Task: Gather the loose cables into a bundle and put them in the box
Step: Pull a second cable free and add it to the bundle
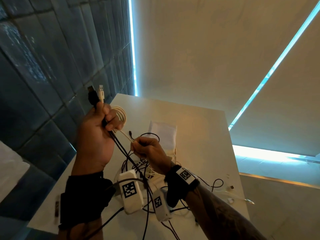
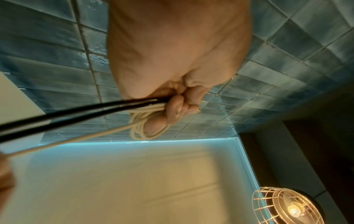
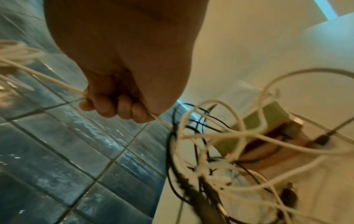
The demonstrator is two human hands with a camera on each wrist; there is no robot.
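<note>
My left hand (image 1: 102, 123) is raised above the table and grips a bundle of cables. A black USB plug (image 1: 91, 97) and a white USB plug (image 1: 101, 93) stick up out of the fist. White coils (image 1: 121, 115) loop round its fingers (image 2: 176, 109). My right hand (image 1: 145, 148) pinches the white cable (image 1: 127, 137) that runs taut from the left fist; its fingers (image 3: 114, 107) curl round that cable (image 3: 47, 79). Black cables (image 1: 121, 144) hang from the left hand to a loose tangle (image 1: 147, 172) on the table. A white box (image 1: 163, 134) stands behind the hands.
The white table (image 1: 199, 135) ends at a blue tiled wall (image 1: 43, 66) on the left. More loose cables and small plugs (image 1: 230, 187) lie at its right edge. A wire-caged lamp (image 2: 287, 207) glows in the left wrist view.
</note>
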